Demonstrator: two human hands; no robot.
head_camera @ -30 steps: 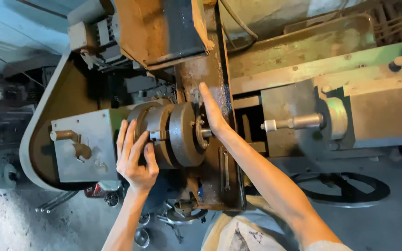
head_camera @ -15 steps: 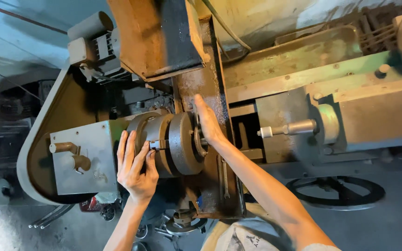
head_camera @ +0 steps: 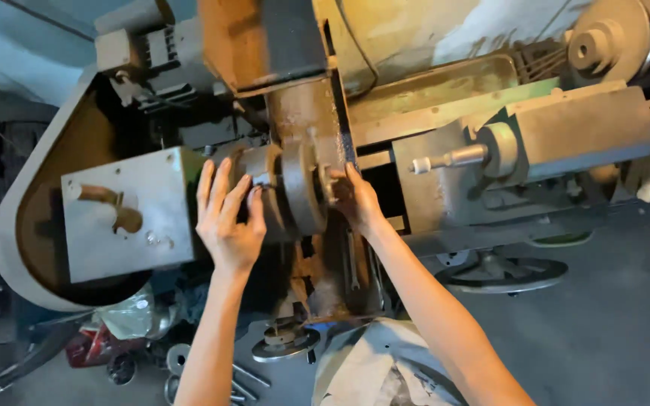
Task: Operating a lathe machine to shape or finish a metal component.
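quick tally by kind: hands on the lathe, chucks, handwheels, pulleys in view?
Hands: 2, left hand and right hand, both on the chuck
Chuck: 1
Handwheel: 1
Pulley: 1
Total: 5

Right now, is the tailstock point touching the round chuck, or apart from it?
Apart: tailstock point ends right of the chuck, dark gap between.

The scene is lit dimly and unevenly; the wall [head_camera: 445, 34] at the top is brightened, the floor [head_camera: 618, 331] is left in shadow, and slight motion blur is seen throughout.
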